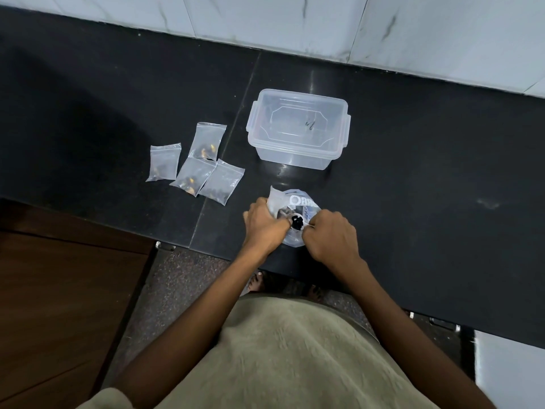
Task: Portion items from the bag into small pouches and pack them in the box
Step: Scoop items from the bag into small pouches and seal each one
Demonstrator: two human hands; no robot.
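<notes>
- Left hand [263, 224]: fingers curled, gripping the left edge of the bag [292, 208] mouth.
- Right hand [331, 234]: fingers clenched, pinching the right edge of the bag mouth.
- Bag: upright on the counter [413, 172] between both sets of fingers; dark items [297, 223] visible inside.
- Box [298, 128]: clear, lidless, beyond the fingers, apart from the bag.
- Pouches [197, 163]: four, lying flat, left of and beyond the left fingers; three overlap or touch, one lies just beside.
</notes>
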